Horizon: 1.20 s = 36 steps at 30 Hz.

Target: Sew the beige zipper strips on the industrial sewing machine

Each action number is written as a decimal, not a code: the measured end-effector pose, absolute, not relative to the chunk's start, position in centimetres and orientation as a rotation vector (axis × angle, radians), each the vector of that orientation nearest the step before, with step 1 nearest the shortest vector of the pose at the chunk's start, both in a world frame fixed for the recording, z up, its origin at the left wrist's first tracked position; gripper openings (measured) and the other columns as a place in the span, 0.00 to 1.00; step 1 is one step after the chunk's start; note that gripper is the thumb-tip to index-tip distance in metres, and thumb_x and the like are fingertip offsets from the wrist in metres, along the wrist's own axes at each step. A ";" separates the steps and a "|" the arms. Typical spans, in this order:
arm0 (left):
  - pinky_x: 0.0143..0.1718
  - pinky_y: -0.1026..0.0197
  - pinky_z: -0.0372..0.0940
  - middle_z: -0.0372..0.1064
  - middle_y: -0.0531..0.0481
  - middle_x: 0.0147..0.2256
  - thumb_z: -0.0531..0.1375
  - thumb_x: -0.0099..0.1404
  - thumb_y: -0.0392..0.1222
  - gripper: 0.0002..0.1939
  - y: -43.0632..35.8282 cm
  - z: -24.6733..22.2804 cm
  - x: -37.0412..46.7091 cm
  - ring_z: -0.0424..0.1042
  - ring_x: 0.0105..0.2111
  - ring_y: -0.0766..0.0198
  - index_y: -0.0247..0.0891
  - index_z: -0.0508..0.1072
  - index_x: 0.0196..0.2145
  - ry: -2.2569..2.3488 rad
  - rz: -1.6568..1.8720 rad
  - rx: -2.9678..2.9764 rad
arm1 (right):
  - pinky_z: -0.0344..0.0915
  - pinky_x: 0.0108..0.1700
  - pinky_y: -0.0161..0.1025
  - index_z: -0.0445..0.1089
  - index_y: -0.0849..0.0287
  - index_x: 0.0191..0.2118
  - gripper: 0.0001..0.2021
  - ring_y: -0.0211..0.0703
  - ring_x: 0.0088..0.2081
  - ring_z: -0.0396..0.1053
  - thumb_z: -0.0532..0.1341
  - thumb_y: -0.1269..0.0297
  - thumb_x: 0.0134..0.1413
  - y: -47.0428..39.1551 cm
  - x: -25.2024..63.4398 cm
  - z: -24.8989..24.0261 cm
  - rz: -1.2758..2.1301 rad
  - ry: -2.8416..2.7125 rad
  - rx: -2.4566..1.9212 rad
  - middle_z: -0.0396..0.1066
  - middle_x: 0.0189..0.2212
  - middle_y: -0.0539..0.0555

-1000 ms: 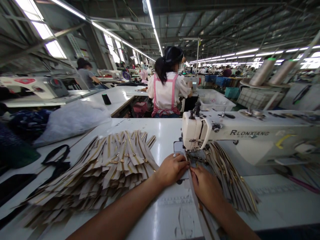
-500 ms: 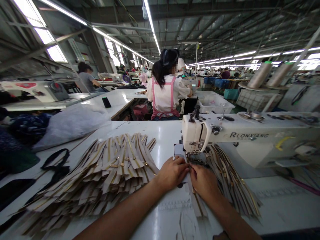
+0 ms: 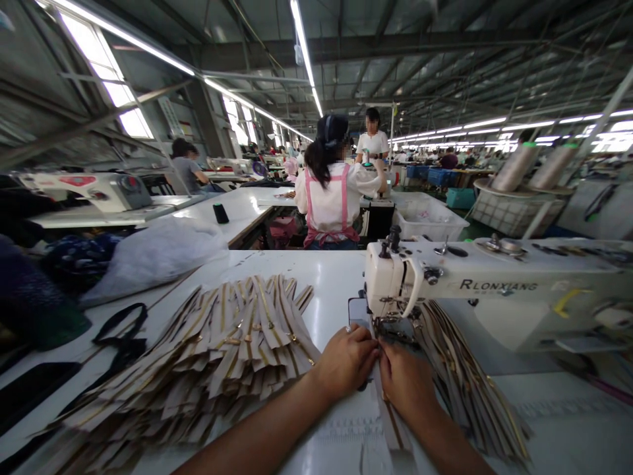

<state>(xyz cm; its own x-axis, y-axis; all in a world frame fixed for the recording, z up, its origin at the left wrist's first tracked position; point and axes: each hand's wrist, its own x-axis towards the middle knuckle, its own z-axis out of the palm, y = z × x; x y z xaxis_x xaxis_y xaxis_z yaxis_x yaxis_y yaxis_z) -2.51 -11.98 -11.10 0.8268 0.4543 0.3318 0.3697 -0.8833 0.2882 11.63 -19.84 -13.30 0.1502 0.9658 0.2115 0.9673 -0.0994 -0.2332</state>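
"RLONXIANG" in dark capitals runs along one white sewing machine (image 3: 440, 267) at the right of the frame. At lower centre, one grey zipper strip (image 3: 391, 425) runs from beneath its needle area toward the bottom edge. The left hand (image 3: 349, 361) and right hand (image 3: 408, 382) hold it, each grip narrow, fingers pinched together. Two heaps of similar strips, too many to count, lie on the white surface (image 3: 339, 270): a broad pile (image 3: 237, 359) lower left, a smaller bundle (image 3: 467, 379) lower right.
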 end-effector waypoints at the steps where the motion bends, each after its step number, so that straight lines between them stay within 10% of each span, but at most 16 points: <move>1: 0.44 0.54 0.67 0.69 0.45 0.36 0.53 0.69 0.37 0.10 -12.1 -11.0 -2.5 0.67 0.41 0.56 0.37 0.75 0.39 0.657 0.580 2.786 | 0.70 0.38 0.37 0.70 0.60 0.53 0.19 0.46 0.39 0.77 0.49 0.71 0.62 -19.8 11.6 -13.4 -0.015 -1.869 -2.116 0.77 0.41 0.57; 14: 0.36 0.56 0.66 0.68 0.42 0.36 0.51 0.64 0.30 0.07 -13.2 -11.3 -2.6 0.70 0.34 0.56 0.37 0.62 0.39 1.169 0.520 2.421 | 0.71 0.45 0.35 0.70 0.58 0.54 0.19 0.42 0.44 0.76 0.49 0.71 0.62 -19.6 11.9 -15.4 0.024 -1.961 -1.676 0.76 0.46 0.57; 24: 0.40 0.59 0.64 0.70 0.48 0.34 0.51 0.66 0.34 0.07 -10.0 0.0 -11.1 0.70 0.37 0.59 0.38 0.68 0.35 1.514 1.051 2.268 | 0.74 0.39 0.38 0.75 0.58 0.46 0.18 0.46 0.41 0.77 0.49 0.61 0.64 -19.3 13.2 -17.2 0.002 -1.907 -1.589 0.78 0.42 0.57; 36: 0.37 0.56 0.64 0.72 0.38 0.39 0.55 0.63 0.44 0.12 -6.9 -1.2 -20.9 0.72 0.39 0.48 0.34 0.74 0.38 2.228 0.321 2.344 | 0.68 0.42 0.36 0.73 0.58 0.46 0.16 0.42 0.40 0.75 0.48 0.68 0.64 -20.1 11.8 -15.0 0.071 -1.897 -1.719 0.77 0.40 0.55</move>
<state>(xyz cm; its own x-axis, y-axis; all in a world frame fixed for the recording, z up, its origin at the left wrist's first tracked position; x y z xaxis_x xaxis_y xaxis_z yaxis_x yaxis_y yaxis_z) -20.90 -6.91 -1.16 0.0431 0.9755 0.2158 0.9967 -0.0567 0.0573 11.81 -20.10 -14.97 -0.0092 0.9281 0.3721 0.8978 0.1715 -0.4056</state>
